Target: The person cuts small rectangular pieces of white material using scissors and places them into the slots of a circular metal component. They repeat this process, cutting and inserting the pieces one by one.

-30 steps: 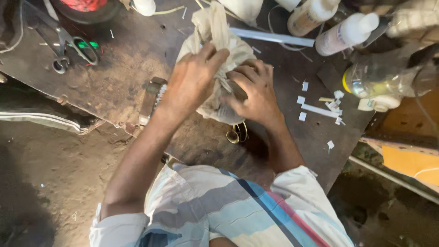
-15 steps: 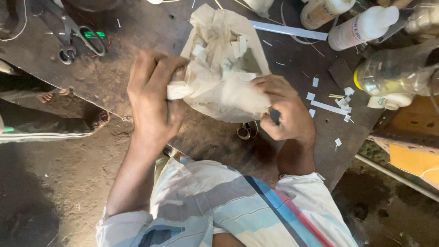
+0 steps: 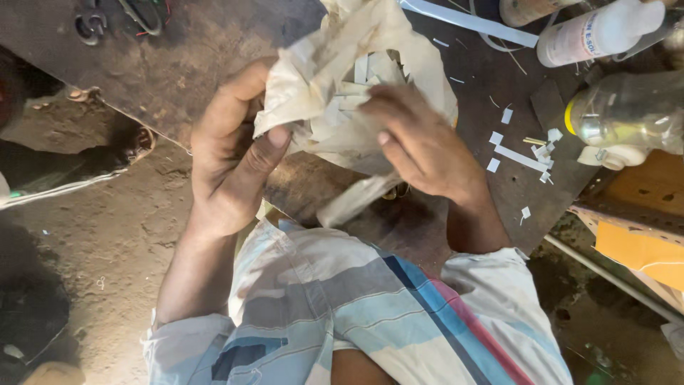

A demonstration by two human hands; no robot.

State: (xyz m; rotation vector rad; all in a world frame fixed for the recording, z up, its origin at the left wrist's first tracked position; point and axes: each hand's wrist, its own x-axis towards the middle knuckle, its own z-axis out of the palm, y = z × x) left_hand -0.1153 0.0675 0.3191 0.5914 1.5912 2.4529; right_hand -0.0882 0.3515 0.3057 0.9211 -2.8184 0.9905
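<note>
Head view looks straight down on a person's two bare hands working a crumpled, cream-coloured plastic bag (image 3: 335, 78) above a dark, scuffed worktable (image 3: 171, 64). At about nine o'clock from the bag, the left hand (image 3: 228, 157) grips its edge, thumb pressed over a fold and fingers curled behind it. At about three o'clock, the right hand (image 3: 420, 146) lies across the bag's open mouth with its fingers reaching in among the white paper strips (image 3: 353, 96) that show inside; whether those fingertips pinch a strip I cannot tell, since the folds hide them. A twisted tail of the bag hangs down toward six o'clock, over the striped shirt (image 3: 370, 314). To handle this well, I judge that the left grip should stay firm but not so tight that the thin film tears, and that the mouth should be kept facing up so the loose strips do not spill. More small white scraps (image 3: 520, 153) lie on the table at four o'clock from the bag, near a clear bottle with a yellow cap ring (image 3: 627, 114) and a white bottle (image 3: 598, 32).
</note>
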